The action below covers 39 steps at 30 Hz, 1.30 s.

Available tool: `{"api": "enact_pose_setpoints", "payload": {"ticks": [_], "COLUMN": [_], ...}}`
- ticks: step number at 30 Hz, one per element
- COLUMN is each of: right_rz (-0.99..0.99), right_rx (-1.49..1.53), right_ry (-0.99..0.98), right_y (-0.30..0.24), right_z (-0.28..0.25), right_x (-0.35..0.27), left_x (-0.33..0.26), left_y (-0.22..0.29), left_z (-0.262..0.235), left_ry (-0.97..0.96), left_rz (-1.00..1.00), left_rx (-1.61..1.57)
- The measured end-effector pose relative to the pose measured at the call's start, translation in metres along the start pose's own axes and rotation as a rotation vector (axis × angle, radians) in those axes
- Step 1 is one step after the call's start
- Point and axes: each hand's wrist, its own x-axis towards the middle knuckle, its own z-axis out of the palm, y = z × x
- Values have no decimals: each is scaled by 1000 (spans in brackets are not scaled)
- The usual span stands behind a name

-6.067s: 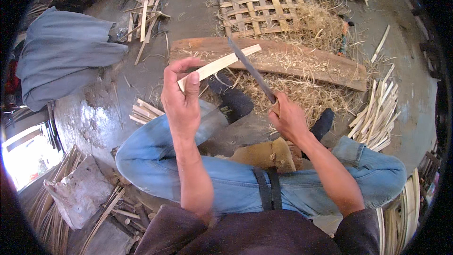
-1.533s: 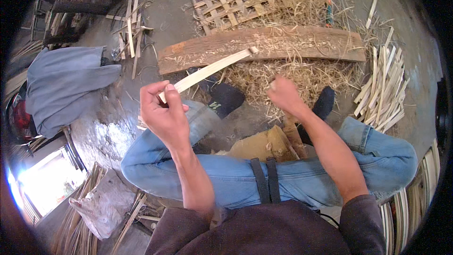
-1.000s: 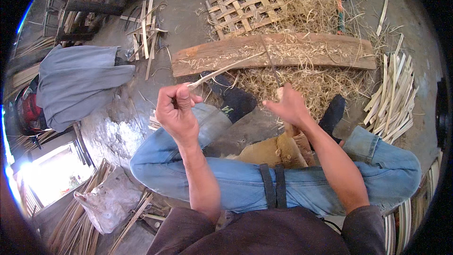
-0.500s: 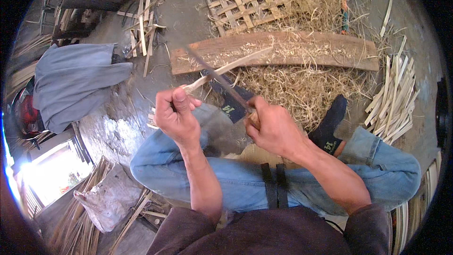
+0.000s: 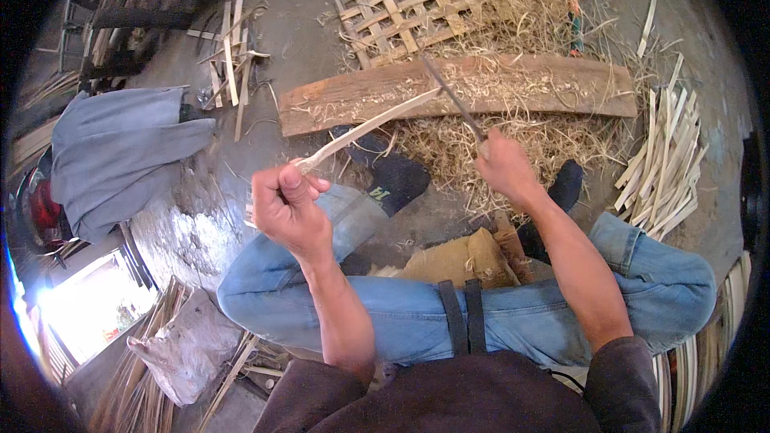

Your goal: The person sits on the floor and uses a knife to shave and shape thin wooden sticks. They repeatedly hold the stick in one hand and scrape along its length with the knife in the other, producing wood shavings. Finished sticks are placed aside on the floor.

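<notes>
My left hand (image 5: 293, 207) is closed round the near end of a pale bamboo strip (image 5: 369, 126), which slants up and to the right over a wooden plank (image 5: 341, 96). In my right hand (image 5: 507, 164) is the handle of a long narrow knife (image 5: 453, 98). Its dark blade points up and left, crossing close to the strip's far end; whether they touch I cannot tell. Curled shavings lie on the plank, and a thick heap of shavings (image 5: 513, 148) spreads below it, near my feet.
A woven bamboo lattice (image 5: 401, 4) lies beyond the plank. Many cut strips (image 5: 664, 164) are piled at the right, with a few more strips (image 5: 233, 52) at the far left. Grey cloth (image 5: 120, 156) hangs at the left, above a crumpled white sack (image 5: 188, 345).
My right hand has moved away and to the right, carrying the knife from near my left hand to the strip's far end. My left hand has shifted slightly nearer and left.
</notes>
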Motion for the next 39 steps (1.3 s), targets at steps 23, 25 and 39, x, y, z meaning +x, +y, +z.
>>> {"api": "enact_pose_setpoints", "payload": {"ticks": [23, 25, 39], "right_rz": [-241, -168, -112], "right_rx": [385, 353, 195], "right_ry": [-97, -79, -100], "right_y": [-79, -78, -34], "right_z": [-1, -1, 11], "right_x": [-43, -41, -14], "left_x": [-8, -6, -7], "left_y": [-7, -10, -9], "left_z": [6, 8, 7], "left_ry": [-95, -112, -114], "left_rz": [2, 30, 81], "left_rx": [79, 70, 89]}}
